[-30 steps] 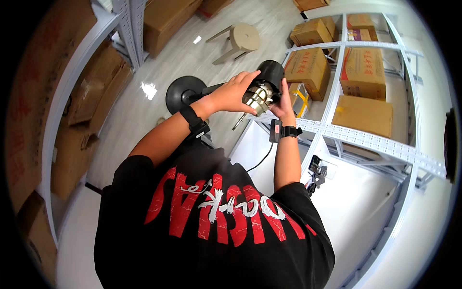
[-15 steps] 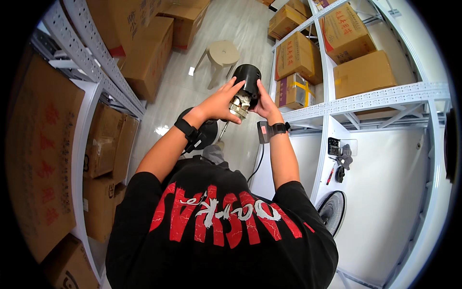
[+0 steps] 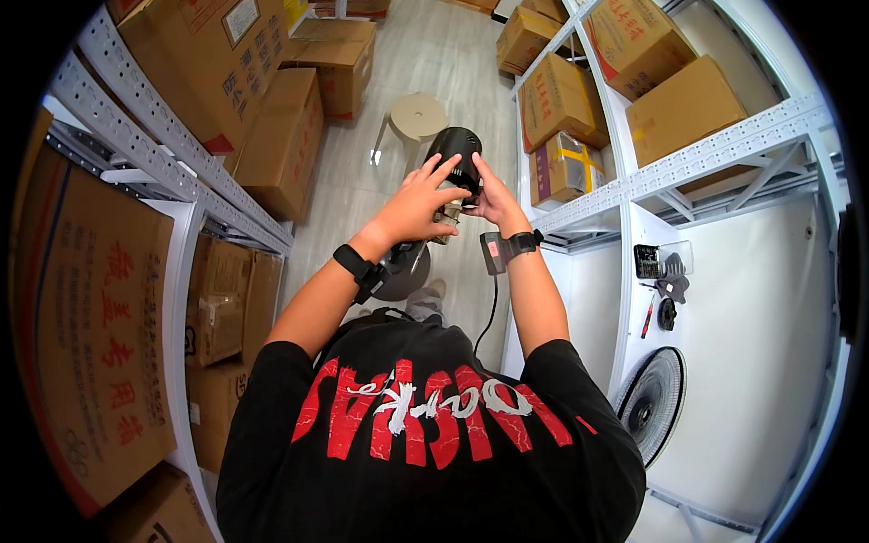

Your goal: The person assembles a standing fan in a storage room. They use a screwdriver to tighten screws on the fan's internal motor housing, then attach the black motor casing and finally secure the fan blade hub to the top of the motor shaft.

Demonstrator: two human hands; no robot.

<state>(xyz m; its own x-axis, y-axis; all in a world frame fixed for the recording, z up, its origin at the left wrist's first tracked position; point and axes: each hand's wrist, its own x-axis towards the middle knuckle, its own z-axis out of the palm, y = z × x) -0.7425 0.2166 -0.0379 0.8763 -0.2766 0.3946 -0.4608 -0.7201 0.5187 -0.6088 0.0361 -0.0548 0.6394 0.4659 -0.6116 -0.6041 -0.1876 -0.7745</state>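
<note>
Both hands grasp a black cylindrical housing (image 3: 455, 147), which is positioned centrally in front of the torso, above the floor (image 3: 358, 195). Left hand (image 3: 409, 210): fingers spread along the near left side of the housing, index fingertip against its surface, thumb extended toward the metal assembly (image 3: 447, 215) at the lower end. Right hand (image 3: 494, 195): applied to the right side, fingers directed up along the wall of the housing. Firmness of either hold cannot be determined. The metal assembly is partly hidden by the left hand.

Each wrist carries a black strap; a cable (image 3: 493, 317) runs down from the unit at the right wrist. Below the left forearm, a dark round base (image 3: 403, 282) stands on the floor, near a shoe (image 3: 438, 288). A beige stool (image 3: 418, 114) stands beyond the housing.

On the white shelf (image 3: 733, 362) to the right lie a fan grille (image 3: 654, 407), a red screwdriver (image 3: 647, 319), a small black round part (image 3: 667, 314) and a clear tray (image 3: 677, 257). Cartons occupy the racks on both sides.
</note>
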